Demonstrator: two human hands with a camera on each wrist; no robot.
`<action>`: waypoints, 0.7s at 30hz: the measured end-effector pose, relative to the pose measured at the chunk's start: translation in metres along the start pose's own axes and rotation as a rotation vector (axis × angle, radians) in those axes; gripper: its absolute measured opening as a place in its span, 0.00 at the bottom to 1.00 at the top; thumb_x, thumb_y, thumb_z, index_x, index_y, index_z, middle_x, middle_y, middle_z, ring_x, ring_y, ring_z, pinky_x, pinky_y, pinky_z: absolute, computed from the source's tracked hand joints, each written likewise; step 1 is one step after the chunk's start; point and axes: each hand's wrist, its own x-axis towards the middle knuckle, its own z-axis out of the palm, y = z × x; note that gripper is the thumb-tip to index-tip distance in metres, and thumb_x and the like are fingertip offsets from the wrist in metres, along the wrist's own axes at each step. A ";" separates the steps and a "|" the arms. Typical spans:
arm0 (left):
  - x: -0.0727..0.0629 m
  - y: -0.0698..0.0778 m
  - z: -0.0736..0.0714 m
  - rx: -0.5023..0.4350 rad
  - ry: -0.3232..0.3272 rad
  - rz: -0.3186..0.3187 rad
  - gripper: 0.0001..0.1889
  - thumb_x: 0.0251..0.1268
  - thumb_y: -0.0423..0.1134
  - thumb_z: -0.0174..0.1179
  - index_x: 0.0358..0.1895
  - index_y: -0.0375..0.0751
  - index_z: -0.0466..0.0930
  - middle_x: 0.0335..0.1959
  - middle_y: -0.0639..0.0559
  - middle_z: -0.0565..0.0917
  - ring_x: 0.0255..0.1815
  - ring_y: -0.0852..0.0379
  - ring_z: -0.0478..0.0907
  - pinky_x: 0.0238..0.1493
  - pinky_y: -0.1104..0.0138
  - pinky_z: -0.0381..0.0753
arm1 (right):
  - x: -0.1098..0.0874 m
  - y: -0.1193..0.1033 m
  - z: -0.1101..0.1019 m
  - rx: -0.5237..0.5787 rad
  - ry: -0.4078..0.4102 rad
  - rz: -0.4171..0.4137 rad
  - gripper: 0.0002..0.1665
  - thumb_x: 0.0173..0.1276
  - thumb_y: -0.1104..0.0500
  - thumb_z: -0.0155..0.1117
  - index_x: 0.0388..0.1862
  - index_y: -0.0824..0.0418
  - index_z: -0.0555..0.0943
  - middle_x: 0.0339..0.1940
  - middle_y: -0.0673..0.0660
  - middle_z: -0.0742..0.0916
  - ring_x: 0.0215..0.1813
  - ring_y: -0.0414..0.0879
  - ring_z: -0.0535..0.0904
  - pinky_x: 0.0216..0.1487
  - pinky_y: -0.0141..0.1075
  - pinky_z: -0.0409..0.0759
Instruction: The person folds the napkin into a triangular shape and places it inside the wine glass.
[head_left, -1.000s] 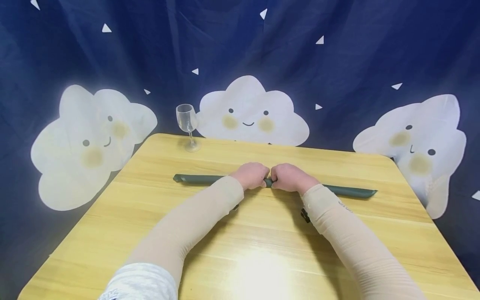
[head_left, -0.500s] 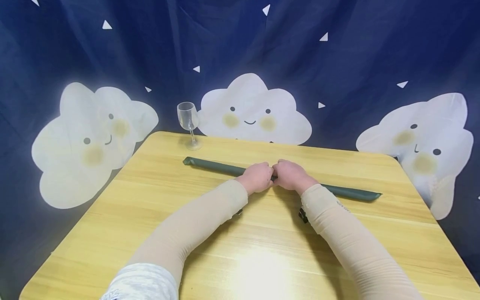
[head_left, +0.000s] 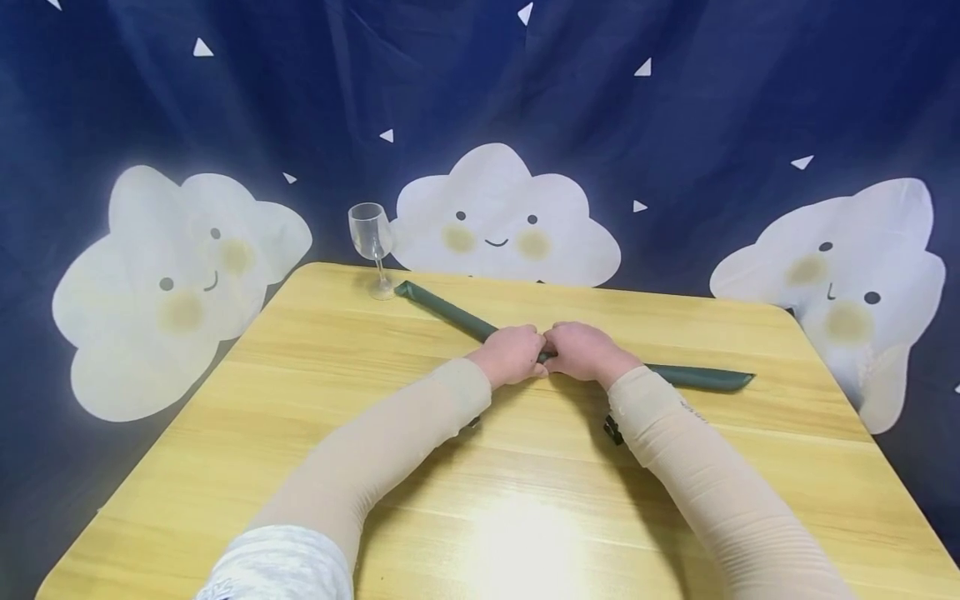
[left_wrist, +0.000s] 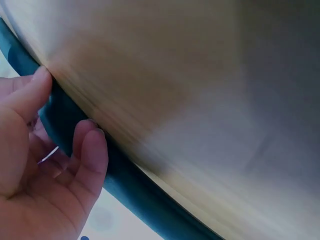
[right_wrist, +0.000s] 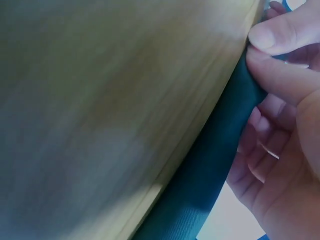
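A dark green cloth (head_left: 450,310), rolled into a long thin tube, lies across the table and bends at its middle. Its left half slants away toward the wine glass (head_left: 371,233), the tip close to the glass's base; the right half lies more nearly sideways. My left hand (head_left: 513,354) pinches the roll just left of the bend, fingers curled over it in the left wrist view. Close beside it, my right hand (head_left: 583,352) grips the roll with thumb and fingertip meeting at its edge in the right wrist view. Both hands hide the bend from above.
The pale wooden table (head_left: 450,467) has rounded back corners. The clear wine glass stands upright near its back left edge. Behind hangs a dark blue curtain (head_left: 675,125) with white cloud faces. Beige sleeves cover both forearms.
The left half of the rolled cloth has swung away toward the back, from nearly straight across to a slant near the glass. The hands have stayed close together at the middle.
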 end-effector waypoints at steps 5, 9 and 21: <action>-0.005 -0.004 0.002 -0.023 0.016 0.072 0.24 0.65 0.62 0.64 0.51 0.46 0.83 0.44 0.52 0.80 0.42 0.56 0.78 0.47 0.61 0.81 | 0.001 0.001 0.000 0.040 -0.062 -0.057 0.12 0.62 0.55 0.75 0.40 0.57 0.82 0.39 0.53 0.82 0.42 0.49 0.78 0.51 0.48 0.77; -0.012 -0.007 0.002 -0.027 0.029 0.129 0.23 0.66 0.61 0.64 0.49 0.46 0.84 0.49 0.50 0.81 0.48 0.55 0.78 0.51 0.62 0.79 | 0.002 0.000 -0.001 0.091 -0.101 -0.074 0.20 0.61 0.55 0.74 0.49 0.58 0.79 0.46 0.53 0.82 0.48 0.50 0.78 0.55 0.47 0.75; -0.032 -0.018 -0.014 -0.101 0.123 0.058 0.13 0.63 0.51 0.71 0.38 0.47 0.83 0.44 0.47 0.77 0.49 0.49 0.72 0.53 0.58 0.74 | 0.004 -0.010 -0.008 0.131 -0.007 -0.080 0.46 0.58 0.60 0.78 0.73 0.61 0.65 0.46 0.56 0.82 0.48 0.50 0.79 0.56 0.48 0.76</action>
